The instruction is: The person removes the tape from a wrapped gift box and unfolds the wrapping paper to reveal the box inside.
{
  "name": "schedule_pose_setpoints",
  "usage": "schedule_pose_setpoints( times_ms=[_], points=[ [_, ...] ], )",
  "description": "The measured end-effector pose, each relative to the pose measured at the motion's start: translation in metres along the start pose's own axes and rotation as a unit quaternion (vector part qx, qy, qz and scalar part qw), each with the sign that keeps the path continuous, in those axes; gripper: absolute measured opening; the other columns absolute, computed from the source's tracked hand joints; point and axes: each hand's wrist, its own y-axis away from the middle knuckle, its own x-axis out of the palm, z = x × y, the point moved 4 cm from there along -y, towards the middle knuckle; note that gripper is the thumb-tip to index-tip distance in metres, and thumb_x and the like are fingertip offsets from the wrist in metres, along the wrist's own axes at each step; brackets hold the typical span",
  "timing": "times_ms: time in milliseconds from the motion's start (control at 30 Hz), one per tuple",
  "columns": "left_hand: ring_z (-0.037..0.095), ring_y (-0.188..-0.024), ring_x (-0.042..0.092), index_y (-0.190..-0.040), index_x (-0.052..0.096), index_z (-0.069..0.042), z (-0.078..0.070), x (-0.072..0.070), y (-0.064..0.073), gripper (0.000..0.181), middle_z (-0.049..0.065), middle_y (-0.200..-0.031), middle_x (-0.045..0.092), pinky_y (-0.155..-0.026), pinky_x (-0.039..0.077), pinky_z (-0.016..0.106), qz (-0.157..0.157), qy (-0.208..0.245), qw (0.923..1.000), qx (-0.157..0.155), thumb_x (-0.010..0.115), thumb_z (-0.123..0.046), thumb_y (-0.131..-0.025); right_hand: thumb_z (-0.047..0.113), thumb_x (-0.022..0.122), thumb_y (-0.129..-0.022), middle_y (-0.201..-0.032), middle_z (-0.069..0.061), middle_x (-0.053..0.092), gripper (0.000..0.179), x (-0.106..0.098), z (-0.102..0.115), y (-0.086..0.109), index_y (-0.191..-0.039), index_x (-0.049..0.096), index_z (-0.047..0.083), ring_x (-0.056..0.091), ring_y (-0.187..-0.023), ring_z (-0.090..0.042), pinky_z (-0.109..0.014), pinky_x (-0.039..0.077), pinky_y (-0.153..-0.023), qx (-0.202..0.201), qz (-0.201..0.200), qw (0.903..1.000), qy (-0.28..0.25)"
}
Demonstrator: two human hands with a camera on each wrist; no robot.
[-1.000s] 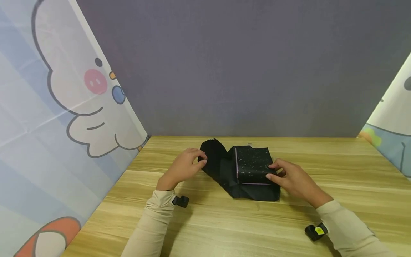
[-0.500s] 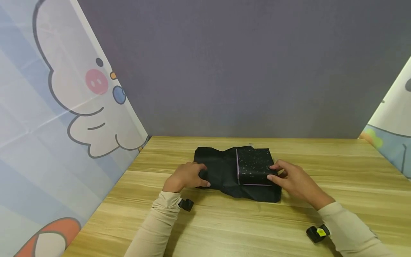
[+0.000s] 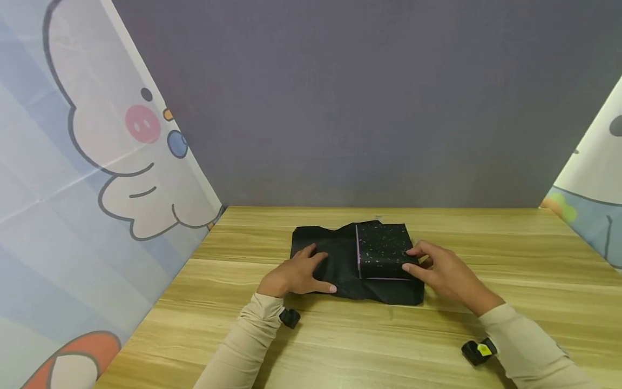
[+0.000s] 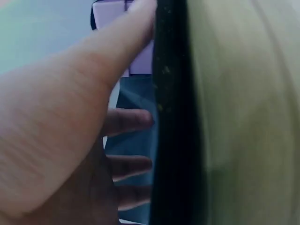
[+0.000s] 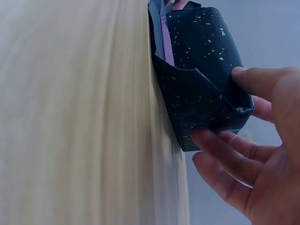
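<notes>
A small purple box [image 4: 140,62] lies partly covered by black wrapping paper [image 3: 383,244], whose outer face carries pale speckles. The paper's dark plain side [image 3: 342,256] spreads out to the left of the box. My left hand [image 3: 297,274] rests on that spread part, fingers apart and thumb near its front edge. At the box's right end, my right hand [image 3: 444,271] holds the paper, its thumb [image 5: 251,79] on the upper face and several fingers [image 5: 229,159] against the folded end. A creased flap [image 5: 185,86] shows there in the right wrist view.
The wooden table [image 3: 350,346] runs back to a grey panel [image 3: 364,108]. Cartoon-printed cloth [image 3: 58,216] stands along the left side, with more cloth [image 3: 597,178] at the right. Small black devices [image 3: 290,317] are strapped to both wrists.
The raised left part of the paper has come down flat on the table. My left hand has moved right and toward me onto it. The right hand stays in place.
</notes>
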Motion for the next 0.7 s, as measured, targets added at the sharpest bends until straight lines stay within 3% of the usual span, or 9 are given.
schedule_pose_setpoints(
  times_ms=[300, 467, 700],
  points=[
    [0.032, -0.152, 0.012, -0.16, 0.03, -0.026, -0.003, 0.007, -0.003, 0.092, 0.008, -0.166, 0.015, -0.116, 0.018, 0.062, 0.01, -0.002, 0.9995, 0.029, 0.07, -0.063, -0.085, 0.039, 0.068, -0.097, -0.12, -0.011, 0.067, 0.028, 0.0, 0.001, 0.001, -0.112, 0.065, 0.016, 0.068, -0.09, -0.023, -0.043, 0.057, -0.072, 0.003, 0.0, 0.9999, 0.01],
    [0.027, -0.15, 0.021, -0.158, 0.033, -0.025, -0.008, 0.011, -0.007, 0.085, 0.005, -0.163, 0.027, -0.116, 0.029, 0.05, 0.0, 0.006, 0.9982, 0.06, 0.074, -0.05, -0.088, 0.037, 0.069, -0.097, -0.118, -0.011, 0.068, 0.024, 0.001, 0.003, 0.001, -0.108, 0.065, 0.017, 0.069, -0.089, -0.023, -0.043, 0.057, -0.071, 0.0, 0.0, 0.9999, 0.016],
    [0.024, -0.14, 0.042, -0.153, 0.045, -0.028, -0.026, 0.009, -0.006, 0.07, 0.002, -0.153, 0.045, -0.108, 0.041, 0.046, -0.022, -0.045, 0.9935, 0.102, 0.076, -0.037, -0.09, 0.039, 0.067, -0.097, -0.121, -0.01, 0.068, 0.022, 0.001, 0.004, 0.001, -0.105, 0.063, 0.019, 0.069, -0.091, -0.023, -0.044, 0.058, -0.071, -0.002, -0.002, 0.9998, 0.021]
  ],
)
